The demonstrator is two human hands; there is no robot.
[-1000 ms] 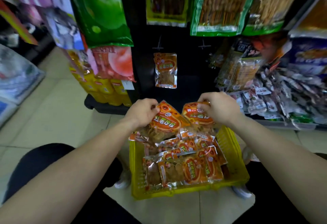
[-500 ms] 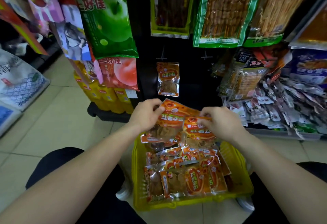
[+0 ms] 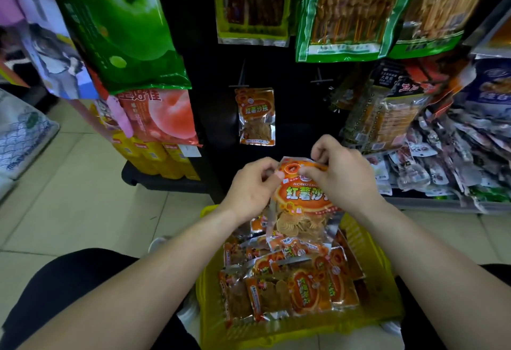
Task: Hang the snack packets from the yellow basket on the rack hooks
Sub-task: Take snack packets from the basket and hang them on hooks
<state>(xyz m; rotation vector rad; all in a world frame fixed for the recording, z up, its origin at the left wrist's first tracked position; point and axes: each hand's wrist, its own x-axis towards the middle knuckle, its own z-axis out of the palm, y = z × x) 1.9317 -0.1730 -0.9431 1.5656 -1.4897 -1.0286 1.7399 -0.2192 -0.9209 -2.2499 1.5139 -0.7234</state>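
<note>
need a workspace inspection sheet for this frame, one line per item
Surface: tiled floor; the yellow basket sits low over it, between the person's knees.
Job's things: the basket holds a pile of orange packets; held packet raised above the pile; hung packet already on a rack hook; bare hook to its right.
Clutter: loose sachets heaped on the low shelf at right.
Grippers: left hand and right hand both pinch the held packet's top edge.
Cables: nothing seen.
Surroundings: green apple bag at upper left; skewer packs hanging above.
</note>
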